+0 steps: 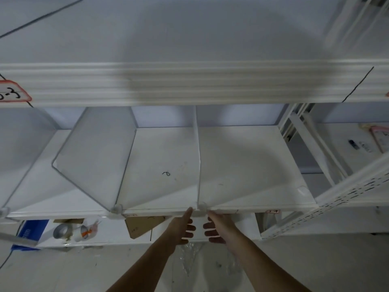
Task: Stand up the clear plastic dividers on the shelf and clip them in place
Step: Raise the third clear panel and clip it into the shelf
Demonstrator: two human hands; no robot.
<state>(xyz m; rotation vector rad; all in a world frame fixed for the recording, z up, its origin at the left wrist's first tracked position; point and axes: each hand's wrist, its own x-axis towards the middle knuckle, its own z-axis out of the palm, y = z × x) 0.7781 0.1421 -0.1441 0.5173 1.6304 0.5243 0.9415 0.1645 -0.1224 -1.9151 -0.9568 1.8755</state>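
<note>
A white shelf [242,161] carries clear plastic dividers. One divider [197,157] stands upright at the middle, edge-on to me, with a clear clip [202,206] at its front end on the shelf lip. Another divider [94,152] stands to the left, held by its own clip [116,209]. A third stands at the far left [23,148]. My left hand [183,225] and my right hand [217,225] reach up to the shelf's front edge on either side of the middle clip, thumbs touching the lip, fingers spread below. Neither hand holds anything.
A higher shelf's front rail [189,83] runs across above, with a red-bordered label [12,91] at left. Below the shelf sit tape rolls [63,230], a cardboard piece [143,226] and a blue crate [29,230]. A perforated white upright [345,199] stands at right.
</note>
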